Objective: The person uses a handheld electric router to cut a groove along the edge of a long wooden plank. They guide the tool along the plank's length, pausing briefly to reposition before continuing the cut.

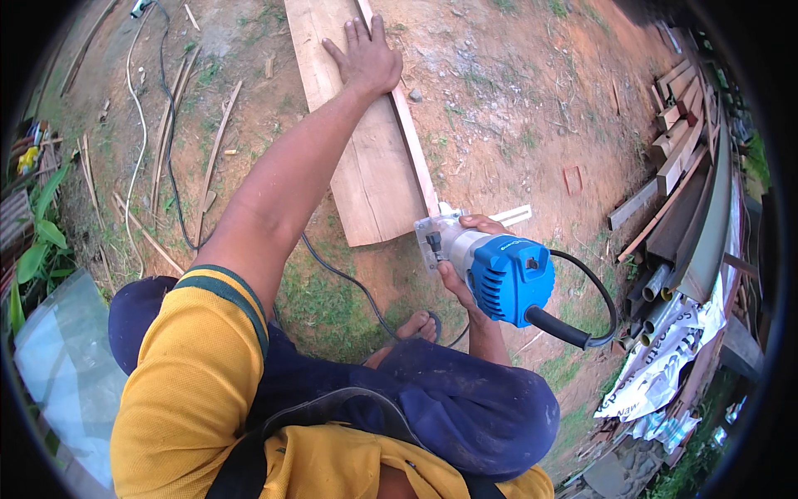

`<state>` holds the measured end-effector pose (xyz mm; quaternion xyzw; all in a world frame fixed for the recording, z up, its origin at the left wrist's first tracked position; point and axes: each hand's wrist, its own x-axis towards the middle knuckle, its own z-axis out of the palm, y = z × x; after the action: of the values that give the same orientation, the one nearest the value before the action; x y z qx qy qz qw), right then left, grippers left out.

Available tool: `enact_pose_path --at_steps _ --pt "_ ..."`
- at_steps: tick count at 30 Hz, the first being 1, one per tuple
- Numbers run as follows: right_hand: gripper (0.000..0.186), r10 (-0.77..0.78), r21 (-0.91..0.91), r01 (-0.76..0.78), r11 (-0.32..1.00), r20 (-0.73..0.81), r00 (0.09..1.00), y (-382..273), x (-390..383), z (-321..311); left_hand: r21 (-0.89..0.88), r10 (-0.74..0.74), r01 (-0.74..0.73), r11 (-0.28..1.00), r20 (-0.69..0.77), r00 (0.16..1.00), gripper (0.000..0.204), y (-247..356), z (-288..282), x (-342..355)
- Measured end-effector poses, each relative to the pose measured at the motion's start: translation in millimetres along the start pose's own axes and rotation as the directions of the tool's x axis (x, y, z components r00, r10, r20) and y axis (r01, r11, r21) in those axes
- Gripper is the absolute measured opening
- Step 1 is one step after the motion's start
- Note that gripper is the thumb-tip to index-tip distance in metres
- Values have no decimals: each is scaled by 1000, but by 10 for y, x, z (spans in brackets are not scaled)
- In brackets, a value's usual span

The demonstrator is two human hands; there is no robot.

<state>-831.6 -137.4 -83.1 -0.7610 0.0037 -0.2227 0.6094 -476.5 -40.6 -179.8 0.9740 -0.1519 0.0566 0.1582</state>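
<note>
My left hand (371, 62) lies flat with fingers spread on the far part of a wide wooden board (374, 183) and the narrow wood strip (413, 145) along its right side. My right hand (455, 284) is wrapped round the silver body of a blue trim router (509, 279). Tilted on its side, the router has its clear base plate (426, 245) at the near end of the strip. Whether the bit touches the wood is hidden. A pale slotted bar (514, 215) sticks out beyond my fingers, and the black power cord (613, 312) loops down on the right.
Loose thin wood strips (218, 150) and cables (170, 125) lie on the dirt at left. A stack of timber (677, 150) and metal tubes (657, 283) runs along the right, with a printed white sheet (665, 358) below. A glass-like sheet (62, 358) leans at lower left.
</note>
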Motion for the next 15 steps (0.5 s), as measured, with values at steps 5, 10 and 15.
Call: enact_pose_path --at_steps 5,10,15 --pt "73 13 24 -13 1000 -5 1000 59 67 37 -8 -6 6 1000 45 999 75 10 -72 -11" --pt "72 -20 4 20 1000 10 1000 139 182 98 -19 -9 10 1000 92 996 76 26 -141 -7" --pt "70 4 16 -4 1000 3 1000 180 297 150 -50 -5 10 999 100 995 79 26 -162 -1"
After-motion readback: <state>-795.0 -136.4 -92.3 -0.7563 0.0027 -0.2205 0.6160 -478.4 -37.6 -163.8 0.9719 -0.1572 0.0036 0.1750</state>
